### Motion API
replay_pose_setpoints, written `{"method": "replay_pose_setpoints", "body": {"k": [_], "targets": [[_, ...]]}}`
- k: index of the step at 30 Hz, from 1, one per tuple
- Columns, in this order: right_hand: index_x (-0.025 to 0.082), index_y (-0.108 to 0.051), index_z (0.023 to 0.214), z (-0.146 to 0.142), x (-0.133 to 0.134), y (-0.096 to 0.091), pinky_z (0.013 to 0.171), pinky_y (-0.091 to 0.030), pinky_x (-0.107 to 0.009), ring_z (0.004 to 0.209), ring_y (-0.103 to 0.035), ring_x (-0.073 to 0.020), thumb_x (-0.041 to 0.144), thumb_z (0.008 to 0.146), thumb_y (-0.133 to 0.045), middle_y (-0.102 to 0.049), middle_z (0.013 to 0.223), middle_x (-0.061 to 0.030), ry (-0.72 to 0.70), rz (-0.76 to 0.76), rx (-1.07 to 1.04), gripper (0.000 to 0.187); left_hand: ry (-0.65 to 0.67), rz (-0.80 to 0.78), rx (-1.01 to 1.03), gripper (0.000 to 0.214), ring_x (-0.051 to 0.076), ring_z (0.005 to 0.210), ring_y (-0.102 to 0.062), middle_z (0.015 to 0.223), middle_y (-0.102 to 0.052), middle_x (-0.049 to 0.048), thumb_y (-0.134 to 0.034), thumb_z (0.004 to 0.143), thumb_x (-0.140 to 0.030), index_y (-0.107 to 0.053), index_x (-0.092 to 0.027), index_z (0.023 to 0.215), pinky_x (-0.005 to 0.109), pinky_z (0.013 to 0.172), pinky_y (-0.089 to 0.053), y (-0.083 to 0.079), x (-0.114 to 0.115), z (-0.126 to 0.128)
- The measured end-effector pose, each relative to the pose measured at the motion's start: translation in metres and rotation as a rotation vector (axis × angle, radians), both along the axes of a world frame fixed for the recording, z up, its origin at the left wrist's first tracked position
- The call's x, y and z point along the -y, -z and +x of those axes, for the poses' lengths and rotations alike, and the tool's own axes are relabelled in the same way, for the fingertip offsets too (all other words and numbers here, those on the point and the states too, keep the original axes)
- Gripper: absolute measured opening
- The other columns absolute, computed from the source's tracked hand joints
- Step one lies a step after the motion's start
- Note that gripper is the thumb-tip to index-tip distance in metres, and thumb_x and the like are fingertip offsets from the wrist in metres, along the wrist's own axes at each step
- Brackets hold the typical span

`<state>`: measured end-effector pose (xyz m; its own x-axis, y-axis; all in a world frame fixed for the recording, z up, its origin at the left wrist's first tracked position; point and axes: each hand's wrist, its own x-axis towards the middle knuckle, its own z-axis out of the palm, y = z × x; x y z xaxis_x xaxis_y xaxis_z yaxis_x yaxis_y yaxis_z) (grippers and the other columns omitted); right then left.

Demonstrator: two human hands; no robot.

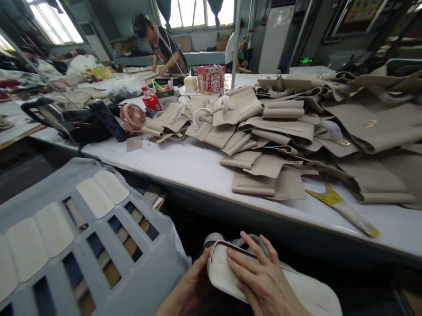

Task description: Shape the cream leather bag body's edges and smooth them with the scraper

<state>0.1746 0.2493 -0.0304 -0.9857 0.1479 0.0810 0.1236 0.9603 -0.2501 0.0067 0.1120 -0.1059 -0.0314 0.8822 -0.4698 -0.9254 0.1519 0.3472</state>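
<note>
In front of me is a partly made bag (pixel 213 238) with a long, round-cornered white panel (pixel 312 292) facing up. A thin raised edge runs around the panel's near-left end. My left hand (pixel 195 280) grips that end from the side, with its fingers partly hidden behind it. My right hand (pixel 263 281) lies across the panel, fingers stretched out and pressed to its surface near the far edge. A grey, curved strap-like part shows just beyond the right fingertips. The underside of the bag is hidden.
Several white panels (pixel 56 229) lie on a slotted grey rack (pixel 133 286) at left. The white table (pixel 183 171) holds piled beige bag pieces (pixel 284 125), a yellow-ended tool (pixel 342 207), a pink fan (pixel 132 117) and a red patterned box (pixel 211 79). A person (pixel 167 51) bends over the far table.
</note>
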Motion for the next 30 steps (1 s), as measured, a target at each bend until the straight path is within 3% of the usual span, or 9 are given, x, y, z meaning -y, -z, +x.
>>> {"method": "replay_pose_setpoints", "body": {"k": [9,15,21,25,30], "targets": [[0.029,-0.031,0.152,0.001,0.002,-0.006,0.117,-0.007,-0.059,0.151,-0.013,-0.0297,0.011,0.094,-0.041,-0.039,0.156,0.0014,0.021,-0.150,0.034,0.062,-0.020,0.001,-0.112,0.062,0.033,0.142,-0.036,0.147,-0.051,0.0121,-0.064,0.088,-0.051,-0.053,-0.020,0.140,0.046,0.122,-0.016,0.009,0.002,-0.005],[0.032,-0.040,0.148,-0.004,0.002,-0.010,0.119,-0.006,-0.059,0.150,-0.016,-0.0288,0.019,0.099,-0.041,-0.043,0.153,0.0032,0.084,-0.303,0.005,0.051,0.160,-0.101,-0.233,0.057,0.035,0.123,-0.057,0.126,-0.067,0.0103,-0.063,0.086,-0.058,-0.065,-0.020,0.127,0.049,0.116,-0.031,-0.023,-0.008,-0.010],[0.030,-0.042,0.147,-0.002,0.005,-0.003,0.119,-0.002,-0.056,0.150,-0.019,-0.0286,0.017,0.096,-0.044,-0.045,0.152,0.0014,0.082,-0.319,-0.046,0.053,0.233,-0.200,-0.420,0.053,0.034,0.125,-0.055,0.116,-0.072,0.0051,-0.064,0.082,-0.060,-0.070,-0.023,0.119,0.046,0.112,-0.036,-0.051,-0.012,-0.007],[0.029,-0.047,0.144,0.000,0.005,0.000,0.118,0.000,-0.055,0.149,-0.020,-0.0297,0.017,0.095,-0.045,-0.046,0.151,0.0018,0.079,-0.315,-0.056,0.050,0.178,-0.190,-0.494,0.051,0.033,0.125,-0.055,0.123,-0.069,0.0051,-0.062,0.085,-0.055,-0.067,-0.024,0.125,0.045,0.111,-0.038,-0.058,-0.011,-0.002],[0.030,-0.045,0.144,0.001,0.005,0.003,0.118,0.002,-0.054,0.150,-0.017,-0.0291,0.018,0.095,-0.045,-0.044,0.153,0.0045,0.071,-0.301,-0.057,0.051,0.157,-0.150,-0.398,0.054,0.033,0.129,-0.052,0.129,-0.065,0.0071,-0.060,0.089,-0.054,-0.060,-0.023,0.133,0.046,0.112,-0.036,-0.055,-0.009,0.002]]}}
